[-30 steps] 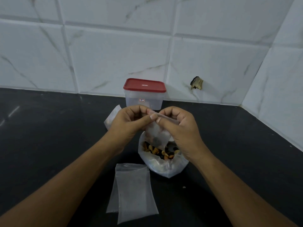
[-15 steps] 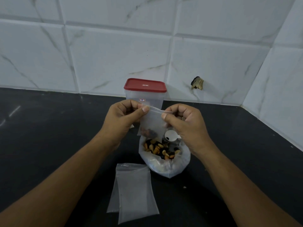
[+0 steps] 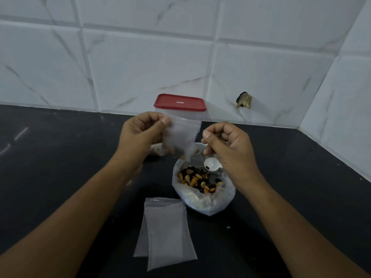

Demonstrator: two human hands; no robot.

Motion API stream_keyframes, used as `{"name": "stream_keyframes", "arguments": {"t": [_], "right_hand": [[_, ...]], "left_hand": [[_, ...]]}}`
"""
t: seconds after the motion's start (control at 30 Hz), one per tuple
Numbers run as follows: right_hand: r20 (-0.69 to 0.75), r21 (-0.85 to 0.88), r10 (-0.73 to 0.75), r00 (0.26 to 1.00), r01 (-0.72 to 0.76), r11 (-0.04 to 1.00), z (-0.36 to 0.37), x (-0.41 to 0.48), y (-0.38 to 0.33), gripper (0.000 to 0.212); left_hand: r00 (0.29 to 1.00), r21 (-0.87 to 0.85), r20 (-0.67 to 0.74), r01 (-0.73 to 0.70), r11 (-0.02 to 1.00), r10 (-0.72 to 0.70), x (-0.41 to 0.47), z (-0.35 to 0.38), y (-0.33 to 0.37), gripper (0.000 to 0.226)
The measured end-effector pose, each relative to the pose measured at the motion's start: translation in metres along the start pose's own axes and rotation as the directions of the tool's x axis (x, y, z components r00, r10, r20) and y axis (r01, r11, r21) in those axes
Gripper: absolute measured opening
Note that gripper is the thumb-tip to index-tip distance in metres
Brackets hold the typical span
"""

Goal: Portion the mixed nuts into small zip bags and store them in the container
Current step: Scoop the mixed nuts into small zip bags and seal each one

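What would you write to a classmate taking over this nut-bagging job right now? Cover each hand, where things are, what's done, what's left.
Left hand pinches a small bag by its top corner; a few nuts sit at its bottom.
Right hand is curled above the nut bag, holding nothing visible.
Spoon lies in the nut bag. Container stands behind, lid on. Empty bags lie flat nearest you.
Done: this bag has nuts; whether sealed, unclear.
Left: store it in the container, fill the empty bags.

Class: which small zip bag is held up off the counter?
The zip bag pinched in the left hand, raised before the red-lidded container; the other bags lie on the counter.
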State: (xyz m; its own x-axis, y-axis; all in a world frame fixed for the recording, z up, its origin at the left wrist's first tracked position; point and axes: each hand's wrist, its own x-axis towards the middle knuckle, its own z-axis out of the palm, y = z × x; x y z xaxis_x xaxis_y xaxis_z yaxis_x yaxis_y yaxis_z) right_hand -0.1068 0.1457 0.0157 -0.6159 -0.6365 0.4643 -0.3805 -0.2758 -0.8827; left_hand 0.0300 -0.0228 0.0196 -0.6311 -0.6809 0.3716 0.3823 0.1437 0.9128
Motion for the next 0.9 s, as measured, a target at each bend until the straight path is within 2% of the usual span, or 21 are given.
{"name": "stream_keyframes", "arguments": {"t": [0.13,0.27,0.33,0.4,0.53,0.67,0.77,0.83,0.9], "right_hand": [[0.085,-0.172,-0.058,0.995,0.072,0.983,0.006,-0.004,0.003,0.001],[0.229,-0.371,-0.092,0.969,0.174,0.912,0.015,-0.013,0.006,0.005],[0.311,-0.408,-0.093,0.946,0.222,0.886,0.022,-0.017,0.008,0.006],[0.365,-0.403,-0.104,0.925,0.258,0.878,0.03,-0.021,0.011,0.007],[0.469,-0.426,-0.078,0.88,0.303,0.853,0.04,-0.028,0.01,0.01],[0.549,-0.458,-0.042,0.835,0.342,0.82,0.043,-0.032,0.005,0.012],[0.613,-0.501,-0.002,0.79,0.391,0.772,0.043,-0.032,0.002,0.015],[0.642,-0.536,0.013,0.767,0.436,0.723,0.043,-0.033,-0.001,0.02],[0.663,-0.552,0.018,0.748,0.473,0.687,0.044,-0.034,-0.005,0.025]], "left_hand": [[0.979,-0.095,-0.205,-0.002,0.996,-0.018,0.013,-0.02,0.002,0.007],[0.939,-0.073,-0.344,-0.02,0.997,-0.007,0.02,-0.033,-0.005,0.013],[0.917,-0.044,-0.399,-0.027,0.999,0.007,0.021,-0.036,-0.009,0.02],[0.92,0.008,-0.391,-0.005,1.0,0.008,0.022,-0.036,-0.012,0.022],[0.958,0.114,-0.288,0.032,0.993,0.002,0.021,-0.032,-0.013,0.017],[0.981,0.04,-0.193,0.037,0.999,-0.029,0.02,-0.027,-0.013,0.024],[0.982,0.028,-0.18,0.067,0.997,-0.061,0.023,-0.029,-0.019,0.031],[0.981,0.128,-0.182,0.095,0.987,-0.071,0.024,-0.029,-0.024,0.039],[0.982,0.344,-0.18,0.123,0.931,-0.063,0.024,-0.032,-0.029,0.044]]}}
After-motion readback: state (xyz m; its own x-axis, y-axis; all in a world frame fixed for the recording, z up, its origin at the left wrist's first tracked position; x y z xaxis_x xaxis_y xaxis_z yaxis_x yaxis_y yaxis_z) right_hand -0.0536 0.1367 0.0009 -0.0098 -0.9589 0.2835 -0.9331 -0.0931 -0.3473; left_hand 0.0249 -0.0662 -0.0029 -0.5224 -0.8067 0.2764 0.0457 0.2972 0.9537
